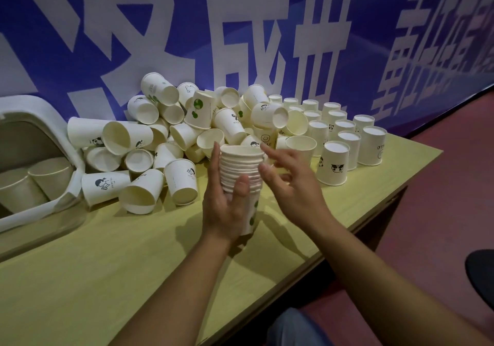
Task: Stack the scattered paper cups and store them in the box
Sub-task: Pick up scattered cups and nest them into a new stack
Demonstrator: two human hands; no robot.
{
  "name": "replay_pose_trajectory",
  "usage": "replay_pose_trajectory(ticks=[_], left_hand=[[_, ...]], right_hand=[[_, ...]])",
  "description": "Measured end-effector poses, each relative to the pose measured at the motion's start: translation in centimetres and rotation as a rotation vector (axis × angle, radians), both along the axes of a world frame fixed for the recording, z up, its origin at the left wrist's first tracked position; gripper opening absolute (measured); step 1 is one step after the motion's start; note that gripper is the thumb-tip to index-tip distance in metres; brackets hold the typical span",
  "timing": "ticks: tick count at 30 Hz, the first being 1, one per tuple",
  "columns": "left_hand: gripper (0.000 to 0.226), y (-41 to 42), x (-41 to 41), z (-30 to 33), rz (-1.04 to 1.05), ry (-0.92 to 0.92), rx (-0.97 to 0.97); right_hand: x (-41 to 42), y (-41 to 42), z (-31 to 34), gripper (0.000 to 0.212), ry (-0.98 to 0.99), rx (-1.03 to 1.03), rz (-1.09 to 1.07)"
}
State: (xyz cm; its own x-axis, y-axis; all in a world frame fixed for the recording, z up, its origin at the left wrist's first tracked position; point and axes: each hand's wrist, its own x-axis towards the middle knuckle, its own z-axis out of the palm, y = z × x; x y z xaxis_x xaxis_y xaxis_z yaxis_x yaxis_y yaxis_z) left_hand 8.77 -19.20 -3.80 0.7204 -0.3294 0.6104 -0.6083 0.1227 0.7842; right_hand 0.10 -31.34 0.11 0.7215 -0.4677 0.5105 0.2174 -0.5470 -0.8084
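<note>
My left hand (227, 206) grips a tall stack of nested white paper cups (242, 166), upright just above the table. My right hand (291, 182) hovers right beside the stack's rim with fingers spread and nothing in it. Behind the stack lies a loose pile of white printed cups (187, 121), most on their sides. To the right, several cups (344, 134) stand upside down in rows. The white box (53, 121) sits at the left edge, with a few cups (34, 182) lying inside it.
The yellow-green table (133, 265) runs to an edge at the right and front. A blue banner with large white characters (240, 38) forms the wall behind the cups. Red floor (454, 198) lies to the right, with a dark object (481, 273) at the frame's edge.
</note>
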Motion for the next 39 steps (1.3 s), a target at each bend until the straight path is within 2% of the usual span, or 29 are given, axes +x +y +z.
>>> replay_pose_trajectory(ticks=[4,9,13,15,20,24,27,31,36,39], left_hand=[[0.067,0.1,0.6,-0.4,0.006,-0.012,0.036],[0.067,-0.2,0.5,-0.6,-0.031,-0.011,0.043],[0.068,-0.1,0.5,-0.6,-0.047,0.005,0.034],[0.067,-0.1,0.5,-0.6,-0.048,0.014,0.034],[0.068,-0.2,0.5,-0.4,-0.048,0.025,0.030],[0.068,-0.3,0.5,-0.4,-0.045,0.030,0.029],[0.068,-0.3,0.4,-0.3,-0.049,0.028,0.038],[0.070,-0.2,0.4,-0.3,-0.055,0.020,0.049],[0.070,-0.1,0.4,-0.2,-0.056,0.018,0.053],[0.071,0.0,0.3,-0.1,-0.056,0.014,0.062]], right_hand=[[-0.7,-1.6,-1.2,0.045,0.058,-0.082,-0.062],[-1.3,-7.0,-0.7,0.034,0.080,-0.159,-0.476],[-1.6,-10.9,-1.4,0.040,0.264,-0.138,-0.670],[-1.9,-11.8,-1.8,0.037,0.301,-0.129,-0.668],[-2.3,-11.5,-1.4,0.019,0.250,-0.193,-0.605],[-2.7,-10.1,-1.5,0.026,0.147,-0.139,-0.542],[-3.3,-8.6,-2.2,0.043,0.076,-0.003,-0.480],[-3.7,-7.0,-3.6,0.053,0.175,-0.005,-0.397],[-3.5,-7.3,-4.2,0.056,0.420,-0.086,-0.366],[-3.0,-7.2,-3.6,0.059,0.430,-0.086,-0.355]])
